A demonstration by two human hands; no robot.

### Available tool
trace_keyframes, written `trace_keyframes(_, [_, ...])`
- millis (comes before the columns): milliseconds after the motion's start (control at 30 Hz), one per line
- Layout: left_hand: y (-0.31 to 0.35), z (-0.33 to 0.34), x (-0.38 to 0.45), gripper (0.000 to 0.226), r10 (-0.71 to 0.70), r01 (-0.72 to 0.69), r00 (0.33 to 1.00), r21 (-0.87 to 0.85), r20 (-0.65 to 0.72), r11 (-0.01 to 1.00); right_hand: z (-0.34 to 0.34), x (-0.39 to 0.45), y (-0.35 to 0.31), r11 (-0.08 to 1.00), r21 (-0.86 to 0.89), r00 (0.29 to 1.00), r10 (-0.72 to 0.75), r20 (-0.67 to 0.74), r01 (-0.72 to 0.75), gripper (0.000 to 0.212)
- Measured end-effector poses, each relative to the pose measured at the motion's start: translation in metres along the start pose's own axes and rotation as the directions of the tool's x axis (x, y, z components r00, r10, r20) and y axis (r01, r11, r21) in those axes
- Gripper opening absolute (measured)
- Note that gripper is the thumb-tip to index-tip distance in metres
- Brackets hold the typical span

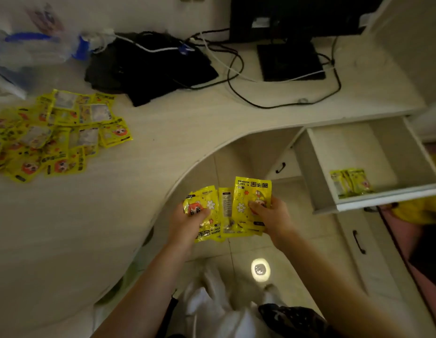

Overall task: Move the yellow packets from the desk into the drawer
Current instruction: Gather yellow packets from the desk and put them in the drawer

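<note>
Pkts [226,211] betw. both hands' fingers [257,206]

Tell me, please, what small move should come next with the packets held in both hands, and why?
Probably carry the held packets right and set them in the open drawer. Both the left hand and the right hand grip them clear of the desk, and a few packets in the drawer already lie there.

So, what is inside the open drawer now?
A few yellow packets stand against the front wall of the drawer. The rest of its floor looks bare; the front wall hides the packets' lower edges.
</note>
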State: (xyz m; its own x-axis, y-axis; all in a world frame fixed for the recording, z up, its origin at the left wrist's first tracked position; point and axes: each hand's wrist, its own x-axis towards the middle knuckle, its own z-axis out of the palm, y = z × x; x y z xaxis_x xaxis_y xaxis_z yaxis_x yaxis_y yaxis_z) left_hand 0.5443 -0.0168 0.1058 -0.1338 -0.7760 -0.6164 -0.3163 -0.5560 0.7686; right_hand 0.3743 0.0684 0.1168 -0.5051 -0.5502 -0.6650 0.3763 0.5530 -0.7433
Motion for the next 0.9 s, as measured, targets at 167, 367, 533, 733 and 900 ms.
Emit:
trace_keyframes(167, [-0.016,0.065,-0.034,0.033,0.0,-0.003,0.997,0.033,0.082,0.999,-0.076,-0.016,0.026,0.996,0.086,0.997,0.017,-0.076,-0.01,0.009])
trace_keyframes(367, [-0.052,0.153,-0.084,0.028,-0.016,0.011,0.995,0.059,0.1,0.998,-0.181,-0.038,0.06,0.987,0.162,0.991,0.041,-0.13,-0.02,0.013])
trace_keyframes(533, [-0.069,0.224,-0.118,0.028,-0.022,0.011,0.992,0.092,0.127,0.996,-0.257,-0.048,0.083,0.974,0.223,0.983,0.069,-0.17,-0.03,0.009])
trace_keyframes(733, [-0.074,0.289,-0.14,0.028,-0.022,0.002,0.988,0.131,0.154,0.991,-0.322,-0.044,0.094,0.958,0.281,0.972,0.11,-0.209,-0.048,0.014])
trace_keyframes(900, [-0.062,0.334,-0.133,0.027,-0.009,-0.018,0.985,0.149,0.174,0.989,-0.36,-0.024,0.083,0.945,0.325,0.969,0.108,-0.222,-0.03,0.01])
